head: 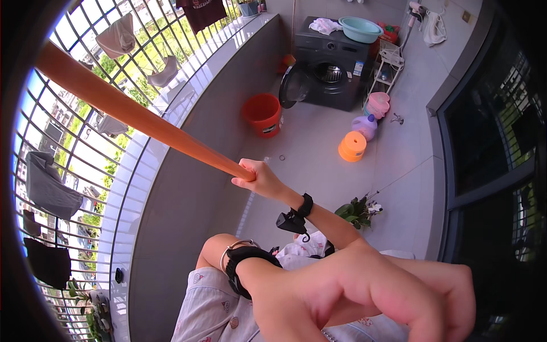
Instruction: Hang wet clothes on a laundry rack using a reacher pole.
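Observation:
My right hand (261, 178) is closed around the lower end of a smooth orange pole (149, 124). The pole slants up to the left past the camera, and its far end is out of view. A black strap with a small black device (291, 221) is on my right wrist. Large and close to the camera, my left hand (363, 290) crosses in front of my body to the right with bent fingers. Its fingertips are cut off or hidden, so whether it holds anything is unclear. A black band and a silver bangle (224, 256) circle that wrist.
Garments (51, 184) hang along the barred window grille (85, 147) at left, above a tiled ledge (128, 188). Ahead stand a front-loading washing machine (329, 92) with its door ajar, a red bucket (261, 115), an orange stool (353, 146) and a potted plant (357, 211). Glass doors (491, 128) line the right.

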### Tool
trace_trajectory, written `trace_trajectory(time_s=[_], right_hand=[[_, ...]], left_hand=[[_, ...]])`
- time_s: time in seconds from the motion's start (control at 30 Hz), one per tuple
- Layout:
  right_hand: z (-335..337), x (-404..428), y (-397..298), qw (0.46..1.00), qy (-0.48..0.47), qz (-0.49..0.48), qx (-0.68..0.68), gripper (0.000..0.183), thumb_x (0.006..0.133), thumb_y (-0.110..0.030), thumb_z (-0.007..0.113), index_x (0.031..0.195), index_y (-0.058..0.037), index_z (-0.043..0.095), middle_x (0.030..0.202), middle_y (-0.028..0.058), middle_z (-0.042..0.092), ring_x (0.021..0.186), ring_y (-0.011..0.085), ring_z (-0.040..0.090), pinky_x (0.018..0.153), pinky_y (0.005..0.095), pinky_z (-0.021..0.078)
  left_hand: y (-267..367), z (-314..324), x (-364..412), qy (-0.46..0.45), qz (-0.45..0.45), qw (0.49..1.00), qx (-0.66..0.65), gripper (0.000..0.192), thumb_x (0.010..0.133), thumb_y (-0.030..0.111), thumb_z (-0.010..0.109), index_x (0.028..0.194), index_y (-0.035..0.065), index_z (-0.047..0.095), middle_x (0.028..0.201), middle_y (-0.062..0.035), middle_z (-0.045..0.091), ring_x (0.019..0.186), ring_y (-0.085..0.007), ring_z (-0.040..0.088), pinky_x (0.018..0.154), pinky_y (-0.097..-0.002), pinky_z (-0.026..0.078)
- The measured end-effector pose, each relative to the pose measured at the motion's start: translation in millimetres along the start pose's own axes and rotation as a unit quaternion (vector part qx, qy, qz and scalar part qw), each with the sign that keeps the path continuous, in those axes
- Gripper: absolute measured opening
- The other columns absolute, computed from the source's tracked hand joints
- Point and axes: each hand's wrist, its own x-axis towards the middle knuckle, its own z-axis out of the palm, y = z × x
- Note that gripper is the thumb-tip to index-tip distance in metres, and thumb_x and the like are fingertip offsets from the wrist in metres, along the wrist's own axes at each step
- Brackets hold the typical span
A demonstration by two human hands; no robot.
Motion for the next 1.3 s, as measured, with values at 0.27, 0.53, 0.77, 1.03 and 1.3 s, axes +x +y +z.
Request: trace_trajectory(time_s=[0.27, 0.53, 0.77, 1.03, 1.3], right_hand=[[-92.3, -14.2, 61.3, 0.985, 0.048, 0.141, 0.086, 0.029, 0.082, -0.019, 0.064, 0.064, -0.0050, 0.047, 0.055, -0.0050, 0.040, 0.052, 0.0043, 0.035, 0.046, 0.0237, 0.0287], [-198.8, -8.2, 110.6, 0.932, 0.298, 0.192, 0.075, 0.038, 0.084, -0.022, 0.062, 0.056, -0.0093, 0.039, 0.044, -0.0044, 0.036, 0.038, 0.0052, 0.035, 0.037, 0.0220, 0.0261], [-347.3, -22.2, 153.8, 0.818, 0.549, 0.172, -0.005, 0.030, 0.084, -0.016, 0.061, 0.059, -0.0066, 0.047, 0.046, -0.0018, 0.042, 0.039, 0.0065, 0.040, 0.038, 0.0220, 0.0295], [-478.7, -67.0, 188.5, 0.677, 0.687, 0.226, -0.137, 0.035, 0.082, -0.028, 0.062, 0.059, -0.0072, 0.045, 0.049, 0.0021, 0.045, 0.044, 0.0118, 0.046, 0.046, 0.0265, 0.0367], [-607.8, -117.4, 189.2, 0.593, 0.753, 0.221, -0.182, 0.043, 0.083, -0.032, 0.061, 0.053, -0.0077, 0.040, 0.044, 0.0025, 0.042, 0.039, 0.0123, 0.043, 0.041, 0.0280, 0.0340]], left_hand=[[-5.6, -70.1, 36.7, -0.021, -0.011, 0.998, 0.057, 0.017, 0.074, 0.014, 0.061, 0.078, -0.0020, 0.058, 0.085, -0.0136, 0.051, 0.069, -0.0193, 0.050, 0.063, -0.0268, 0.039], [25.0, -164.7, 80.0, -0.058, -0.024, 0.975, 0.215, 0.014, 0.074, 0.012, 0.061, 0.072, -0.0011, 0.056, 0.075, -0.0104, 0.052, 0.066, -0.0216, 0.051, 0.063, -0.0302, 0.039], [76.7, -264.6, 147.0, -0.110, -0.035, 0.954, 0.278, 0.013, 0.074, 0.011, 0.060, 0.071, -0.0007, 0.055, 0.072, -0.0096, 0.052, 0.064, -0.0229, 0.051, 0.060, -0.0319, 0.039], [96.2, -360.2, 230.9, -0.166, -0.035, 0.962, 0.212, 0.011, 0.072, 0.010, 0.059, 0.072, -0.0003, 0.055, 0.071, -0.0095, 0.052, 0.061, -0.0241, 0.051, 0.056, -0.0334, 0.039], [73.8, -444.7, 292.7, -0.186, -0.016, 0.961, 0.202, 0.010, 0.071, 0.009, 0.059, 0.072, 0.0001, 0.055, 0.071, -0.0094, 0.052, 0.058, -0.0252, 0.051, 0.052, -0.0348, 0.038]])
